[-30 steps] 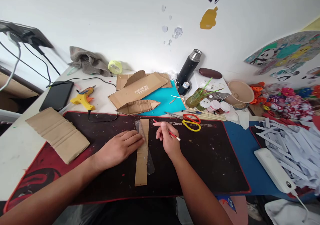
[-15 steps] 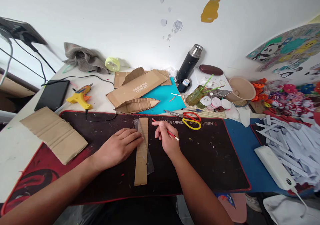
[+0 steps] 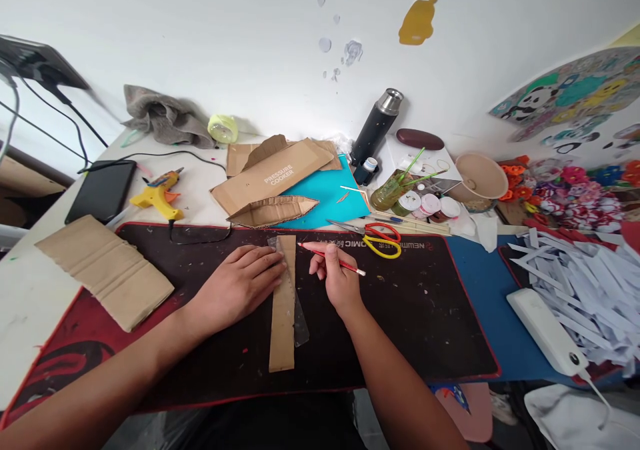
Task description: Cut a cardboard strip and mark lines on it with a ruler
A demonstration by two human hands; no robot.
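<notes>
A narrow cardboard strip point(image 3: 283, 323) lies upright in the view on the dark mat point(image 3: 400, 310). Across it, at a slant, rests a clear ruler point(image 3: 301, 323). My left hand point(image 3: 240, 283) lies flat over the ruler and the strip's left edge, fingers stretched towards the right. Just right of the strip, my right hand point(image 3: 337, 273) holds a red pencil point(image 3: 345, 264), its tip pointing left near the strip's top end. The pencil does not touch the strip.
Yellow-handled scissors point(image 3: 383, 240) lie behind my right hand. A folded cardboard piece point(image 3: 107, 270) and a yellow glue gun point(image 3: 159, 197) are on the left. Cardboard pieces point(image 3: 273, 173), a black flask point(image 3: 375, 127) and paint jars point(image 3: 410, 202) stand or lie at the back.
The pencil in my right hand has tilted flatter, and its tip has shifted slightly left towards the strip. My left hand has stayed on the ruler.
</notes>
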